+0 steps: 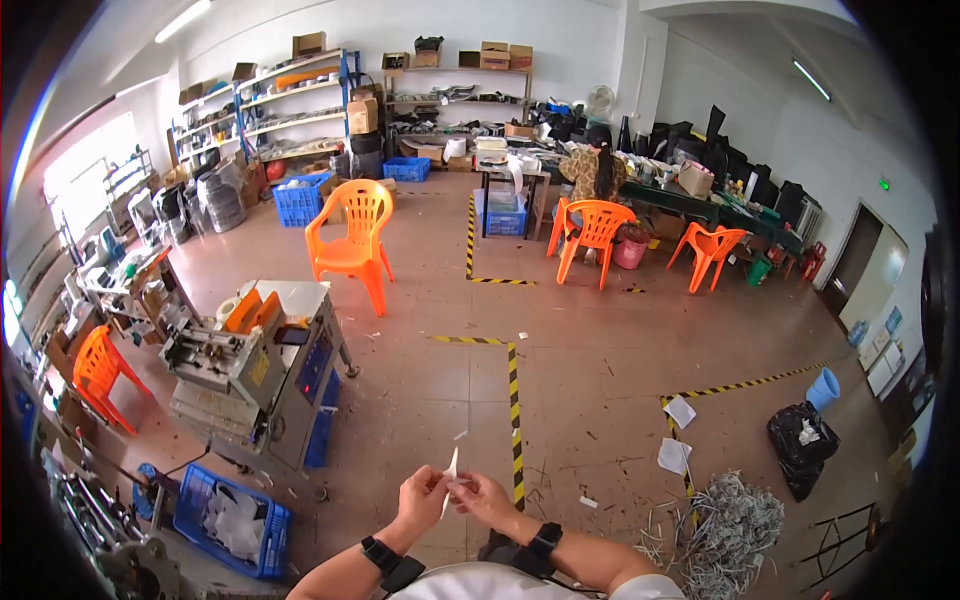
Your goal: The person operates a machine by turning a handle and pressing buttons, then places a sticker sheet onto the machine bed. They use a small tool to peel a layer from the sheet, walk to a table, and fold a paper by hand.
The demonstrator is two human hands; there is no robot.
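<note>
Both of my hands meet in front of my body, near the bottom middle of the view. A small, narrow white strip [454, 463] stands up between them, pointed at its upper end; whether it is paper or plastic I cannot tell. My left hand [424, 494] pinches it from the left, and a bit of white shows below those fingers. From the right, my right hand [485, 498] closes on the same strip, its fingertips touching or nearly touching the left ones. Dark bands with small boxes circle both wrists.
A grey machine [255, 365] stands to the left, with a blue crate [278, 540] of white pieces nearer me. Shredded strips [735, 530] and a black bag [803, 450] lie at right. Orange chairs [352, 235] stand farther off; a person [590, 172] sits at a far table.
</note>
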